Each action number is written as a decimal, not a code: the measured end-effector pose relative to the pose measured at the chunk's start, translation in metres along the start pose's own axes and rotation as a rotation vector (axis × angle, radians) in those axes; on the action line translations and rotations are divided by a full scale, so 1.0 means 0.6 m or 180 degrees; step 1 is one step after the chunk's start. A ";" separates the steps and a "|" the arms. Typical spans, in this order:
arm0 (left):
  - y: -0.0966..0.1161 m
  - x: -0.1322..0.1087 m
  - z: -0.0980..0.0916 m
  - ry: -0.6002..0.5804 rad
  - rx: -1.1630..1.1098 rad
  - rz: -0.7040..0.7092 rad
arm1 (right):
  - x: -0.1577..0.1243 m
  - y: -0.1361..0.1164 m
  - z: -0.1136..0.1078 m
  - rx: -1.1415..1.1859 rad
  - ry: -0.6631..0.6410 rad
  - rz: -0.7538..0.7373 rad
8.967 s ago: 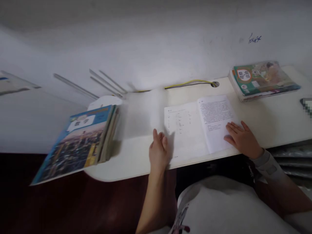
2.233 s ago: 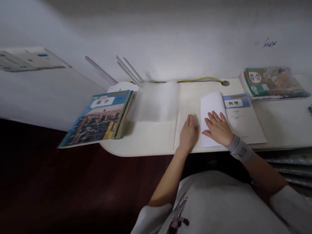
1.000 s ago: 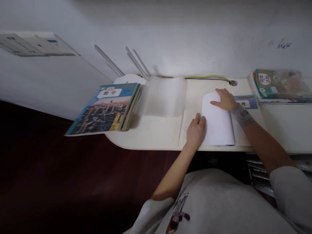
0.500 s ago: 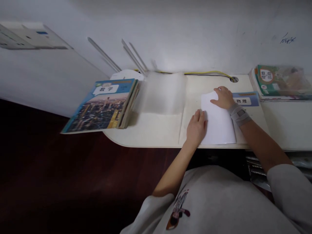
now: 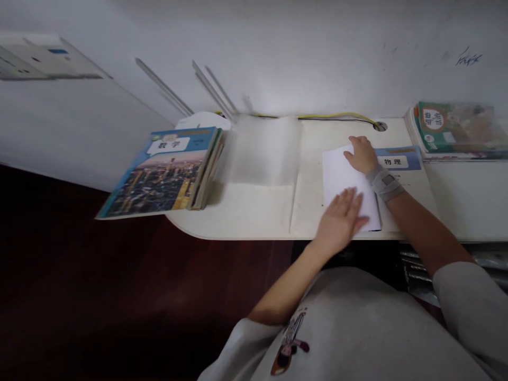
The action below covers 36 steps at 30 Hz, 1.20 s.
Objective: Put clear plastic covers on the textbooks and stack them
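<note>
A white sheet (image 5: 335, 172), perhaps a folded-over cover, lies across the left part of a textbook with a blue band (image 5: 410, 159) and the title 物理. My left hand (image 5: 339, 222) is flat on the sheet's lower part, fingers stretched and thumb apart. Higher up, my right hand (image 5: 362, 154) rests at the sheet's top edge with its thumb spread from the fingers. That wrist wears a grey band. To the left, a translucent plastic sheet (image 5: 264, 153), probably a book cover, is spread on the white desk (image 5: 246, 211).
A stack of books topped by a 数学 textbook (image 5: 166, 174) overhangs the desk's left end. More books (image 5: 456, 129) lie at the back right. A yellow cable (image 5: 333, 115) runs along the wall to a desk hole. White antenna-like rods (image 5: 214, 90) rise at the back left.
My left hand has moved rightward from the sheet's left edge onto its lower part, with the thumb now spread. My right hand stays near the top edge.
</note>
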State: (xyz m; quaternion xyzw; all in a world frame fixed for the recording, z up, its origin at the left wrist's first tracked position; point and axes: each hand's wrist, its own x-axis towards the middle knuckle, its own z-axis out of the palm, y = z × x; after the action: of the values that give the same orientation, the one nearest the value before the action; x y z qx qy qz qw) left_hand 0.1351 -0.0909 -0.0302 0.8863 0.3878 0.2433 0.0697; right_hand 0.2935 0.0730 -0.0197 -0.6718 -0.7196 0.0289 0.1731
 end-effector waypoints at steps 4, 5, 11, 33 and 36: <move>0.047 -0.013 0.011 -0.0142 0.0444 0.0527 | 0.005 0.028 0.000 0.0422 0.0086 -0.0172; 0.049 -0.016 0.013 -0.0126 0.0563 0.0553 | 0.001 0.037 -0.001 0.0546 0.0092 -0.0201; 0.037 -0.029 0.021 -0.0069 0.0862 0.0502 | -0.055 0.077 0.001 0.1274 0.0050 -0.0233; 0.045 -0.032 -0.002 -0.0464 0.1117 -0.0162 | -0.084 0.062 0.007 0.1029 -0.0203 -0.0604; 0.042 -0.035 -0.005 -0.0461 0.1140 -0.0269 | -0.087 0.056 0.008 0.0840 -0.0218 -0.0730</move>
State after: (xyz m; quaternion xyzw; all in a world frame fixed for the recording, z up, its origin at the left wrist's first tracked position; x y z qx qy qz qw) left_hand 0.1376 -0.1236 -0.0277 0.8827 0.4557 0.1029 -0.0513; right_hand 0.3263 0.0259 -0.0442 -0.5554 -0.7870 0.1259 0.2374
